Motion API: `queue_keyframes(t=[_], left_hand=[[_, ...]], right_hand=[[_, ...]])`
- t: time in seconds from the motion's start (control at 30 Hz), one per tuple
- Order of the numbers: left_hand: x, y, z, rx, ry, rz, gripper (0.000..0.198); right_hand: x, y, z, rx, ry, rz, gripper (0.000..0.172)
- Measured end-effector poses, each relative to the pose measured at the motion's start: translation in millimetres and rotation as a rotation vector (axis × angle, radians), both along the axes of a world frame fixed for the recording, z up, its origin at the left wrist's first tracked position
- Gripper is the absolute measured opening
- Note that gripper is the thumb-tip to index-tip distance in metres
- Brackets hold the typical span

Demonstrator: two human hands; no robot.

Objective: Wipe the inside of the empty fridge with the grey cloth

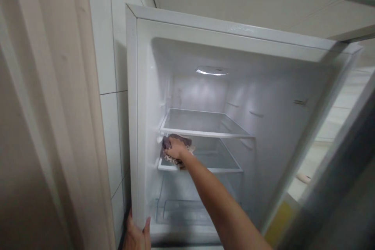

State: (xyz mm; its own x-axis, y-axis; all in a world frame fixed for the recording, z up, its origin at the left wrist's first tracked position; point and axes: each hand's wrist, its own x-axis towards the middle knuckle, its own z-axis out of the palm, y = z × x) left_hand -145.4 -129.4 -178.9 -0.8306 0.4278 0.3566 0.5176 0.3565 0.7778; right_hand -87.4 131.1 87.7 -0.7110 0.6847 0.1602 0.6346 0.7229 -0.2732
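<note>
My right hand [176,149] reaches into an open refrigerator [132,105] and presses a dark purplish-brown cloth [183,139] with a patterned part. The cloth lies at the left end of the second glass shelf [215,152], against the left inner wall, just below the upper glass shelf [199,121]. My fingers are closed around part of the cloth. At the bottom left, my left hand [137,234] grips the refrigerator's left outer edge, thumb on the front face and fingers around the side.
Below the shelves sits a clear drawer [184,211]. A lit lamp [211,71] is on the refrigerator's ceiling. A tiled wall [108,125] and a beige curtain-like surface [58,125] stand close on the left. At right is the blurred dark door edge [336,187].
</note>
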Motion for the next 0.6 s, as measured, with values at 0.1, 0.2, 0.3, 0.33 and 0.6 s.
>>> queue_keyframes(t=[0.1, 0.2, 0.3, 0.33, 0.6], left_hand=[[-1.1, -1.2, 2.7, -0.025, -0.074, -0.016, 0.088], [-2.8, -0.6, 0.4, -0.008, -0.096, -0.032, 0.083], [-3.7, 1.3, -4.0, -0.059, -0.129, 0.015, 0.080], [-3.6, 2.0, -5.2, -0.093, -0.152, 0.033, 0.079], [10.8, 2.7, -13.0, -0.187, -0.138, 0.091, 0.072]], right_hand=[[33.2, 3.2, -5.9, -0.005, 0.035, 0.237, 0.071], [99.1, 34.0, -4.3, 0.018, 0.045, 0.095, 0.070], [151.0, 71.7, 2.8, 0.006, -0.016, -0.392, 0.073], [157.3, 81.5, 5.2, -0.005, -0.029, -0.503, 0.074], [15.0, 69.6, 3.5, 0.018, 0.034, -0.288, 0.048]])
